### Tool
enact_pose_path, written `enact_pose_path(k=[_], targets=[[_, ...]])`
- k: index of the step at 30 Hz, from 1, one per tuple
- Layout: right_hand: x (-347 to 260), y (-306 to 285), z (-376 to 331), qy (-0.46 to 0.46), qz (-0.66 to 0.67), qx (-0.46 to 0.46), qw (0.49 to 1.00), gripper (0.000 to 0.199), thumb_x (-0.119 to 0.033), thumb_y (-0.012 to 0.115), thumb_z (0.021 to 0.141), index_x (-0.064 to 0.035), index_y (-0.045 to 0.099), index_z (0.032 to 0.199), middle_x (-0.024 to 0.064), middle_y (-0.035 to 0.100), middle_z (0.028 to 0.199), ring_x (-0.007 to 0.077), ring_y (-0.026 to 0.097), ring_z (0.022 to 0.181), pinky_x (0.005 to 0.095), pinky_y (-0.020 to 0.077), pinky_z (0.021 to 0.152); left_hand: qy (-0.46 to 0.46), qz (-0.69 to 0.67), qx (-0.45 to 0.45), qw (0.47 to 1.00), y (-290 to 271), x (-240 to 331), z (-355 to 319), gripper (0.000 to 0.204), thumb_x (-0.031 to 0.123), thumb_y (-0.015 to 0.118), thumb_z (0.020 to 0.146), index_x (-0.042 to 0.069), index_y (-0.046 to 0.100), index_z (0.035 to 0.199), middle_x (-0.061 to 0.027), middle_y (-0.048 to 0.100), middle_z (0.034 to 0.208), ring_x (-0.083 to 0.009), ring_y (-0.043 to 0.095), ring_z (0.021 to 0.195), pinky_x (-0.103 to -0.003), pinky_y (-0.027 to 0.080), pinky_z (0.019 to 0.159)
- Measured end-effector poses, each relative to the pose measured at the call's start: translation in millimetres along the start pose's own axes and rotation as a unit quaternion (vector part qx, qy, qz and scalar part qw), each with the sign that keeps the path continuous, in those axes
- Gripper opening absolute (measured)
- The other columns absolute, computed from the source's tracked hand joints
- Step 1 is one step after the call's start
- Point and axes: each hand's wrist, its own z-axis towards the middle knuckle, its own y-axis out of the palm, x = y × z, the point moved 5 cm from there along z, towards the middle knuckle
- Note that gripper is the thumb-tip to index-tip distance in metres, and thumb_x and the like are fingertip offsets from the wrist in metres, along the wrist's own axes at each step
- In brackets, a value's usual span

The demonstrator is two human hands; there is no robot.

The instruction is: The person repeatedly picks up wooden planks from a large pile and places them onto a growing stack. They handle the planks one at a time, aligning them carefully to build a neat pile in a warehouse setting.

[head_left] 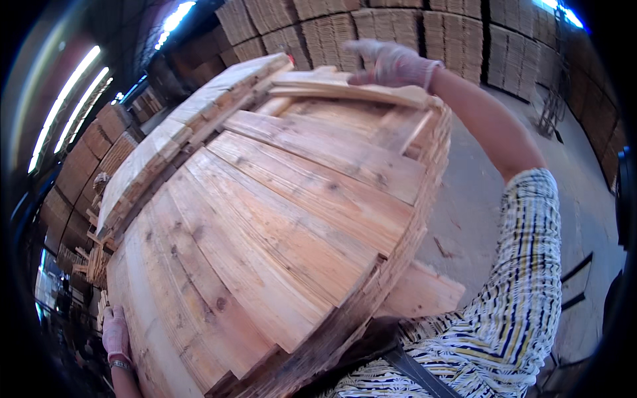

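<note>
right hand (391,63): gloved, gripping top plank (345,89) at stack's (279,219) far edge
left hand (115,338): gloved, pressing flat against near corner
plank: looking stiff, light, splintery; taking it by the ends

Two gloved hands, left (115,337) and right (393,63), are showing; one plank stack (279,212) is standing.

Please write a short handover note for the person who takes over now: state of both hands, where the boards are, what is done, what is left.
Right hand: gloved, reaching out, resting on the far end of the top board.
Left hand: gloved, against the near left edge of the board stack.
Boards: one tall pile of thin planks directly ahead; the top ones lie loose and uneven.
Done: pile is high.
Left: top boards are probably not yet aligned.
</note>
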Motion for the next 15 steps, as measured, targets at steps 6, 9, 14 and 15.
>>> enact_pose_path(k=[6, 9, 14, 15], targets=[[30.3, 36.2, 19.1, 0.177, 0.058, -0.246, 0.951, 0.099, -0.05, 0.074, 0.074, -0.0046, 0.031, 0.151, 0.0195, 0.043, 0.149, 0.03, 0.044, 0.135, 0.0396, 0.0386, 0.109, -0.04, 0.009, 0.037, 0.998, -10.7, 42.1, -19.9, 0.054, 0.049, 0.039, 0.095, 0.006, 0.05, 0.126, -0.0294, 0.061, 0.12, -0.0473, 0.056, 0.113, -0.052, 0.044, 0.093], [21.2, 37.0, 17.5, 0.131, 0.022, -0.251, 0.959, 0.094, -0.053, 0.07, 0.076, -0.0037, 0.037, 0.148, 0.0197, 0.046, 0.145, 0.0306, 0.045, 0.133, 0.0386, 0.0361, 0.11, -0.035, 0.003, 0.056, 0.998, 1.8, 31.6, -2.9, 0.052, 0.049, 0.038, 0.096, 0.006, 0.052, 0.122, -0.0281, 0.062, 0.119, -0.0463, 0.057, 0.113, -0.052, 0.044, 0.092], [-80.7, 49.2, -20.4, -0.009, 0.116, -0.234, 0.965, 0.081, -0.053, 0.064, 0.079, -0.0076, 0.046, 0.144, 0.0214, 0.055, 0.137, 0.0323, 0.053, 0.126, 0.0379, 0.0383, 0.108, -0.058, -0.017, 0.029, 0.998, -8.5, -4.0, -18.8, 0.051, 0.05, 0.038, 0.096, 0.008, 0.053, 0.12, -0.0267, 0.063, 0.117, -0.0467, 0.057, 0.111, -0.051, 0.044, 0.092], [-73.6, 47.0, -23.8, -0.012, 0.094, -0.224, 0.97, 0.081, -0.052, 0.064, 0.079, -0.0078, 0.046, 0.144, 0.0215, 0.055, 0.138, 0.0326, 0.053, 0.127, 0.0382, 0.038, 0.109, -0.048, -0.033, 0.031, 0.998, -5.7, -3.6, -11.7, 0.051, 0.05, 0.038, 0.096, 0.008, 0.053, 0.12, -0.0265, 0.063, 0.117, -0.0468, 0.057, 0.111, -0.052, 0.044, 0.092]])
